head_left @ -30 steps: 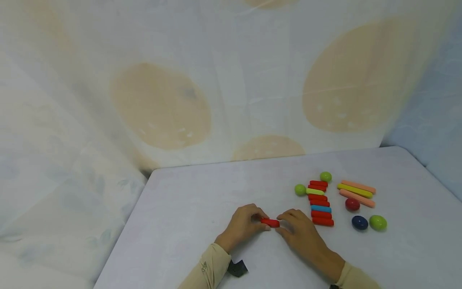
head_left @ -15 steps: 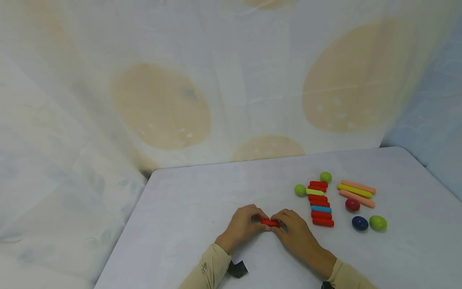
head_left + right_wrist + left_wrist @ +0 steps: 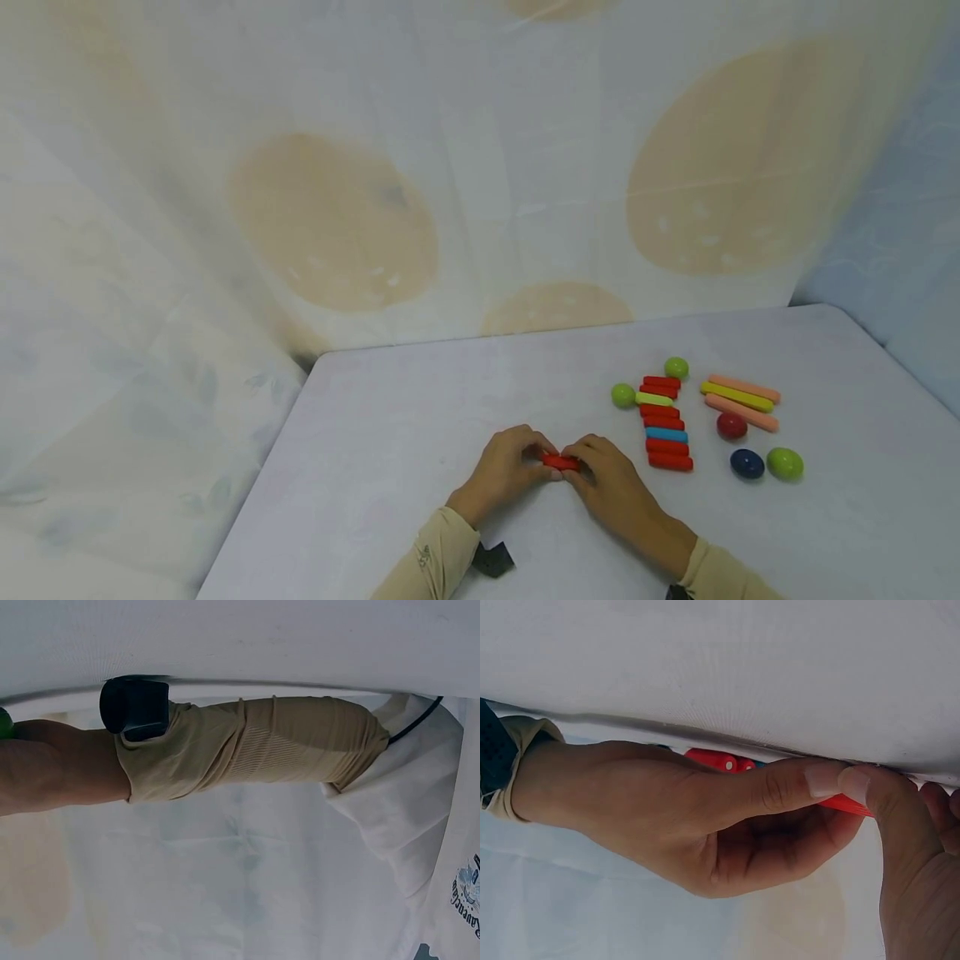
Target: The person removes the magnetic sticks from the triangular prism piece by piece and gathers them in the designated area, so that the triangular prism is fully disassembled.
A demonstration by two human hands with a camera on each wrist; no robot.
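I see both hands meeting low in the middle of a white table (image 3: pixel 420 400). The left hand (image 3: pixel 504 468) and the right hand (image 3: pixel 617 487) each pinch an end of a short red stick (image 3: pixel 560 461) that lies level just above the tabletop between them; fingers and thumbs are curled round it. In the left wrist view the stick (image 3: pixel 845 803) peeks out behind a thumb and forefinger pressed tip to tip, with the right hand (image 3: pixel 705 814) filling most of that picture. To the right of the hands, close by, a column of short sticks (image 3: pixel 664 421) lies in a neat stack: mostly red, with one yellow-green and one blue. Two green balls (image 3: pixel 623 395) sit by its far end. Further right lie three long sticks (image 3: pixel 741 400), two pink and one yellow, side by side. Near them are a red ball (image 3: pixel 731 426), a dark blue ball (image 3: pixel 747 464) and another green ball (image 3: pixel 784 463). A pale curtain (image 3: pixel 337 217) with tan ovals hangs behind the table. Both arms wear beige sleeves (image 3: pixel 438 557).
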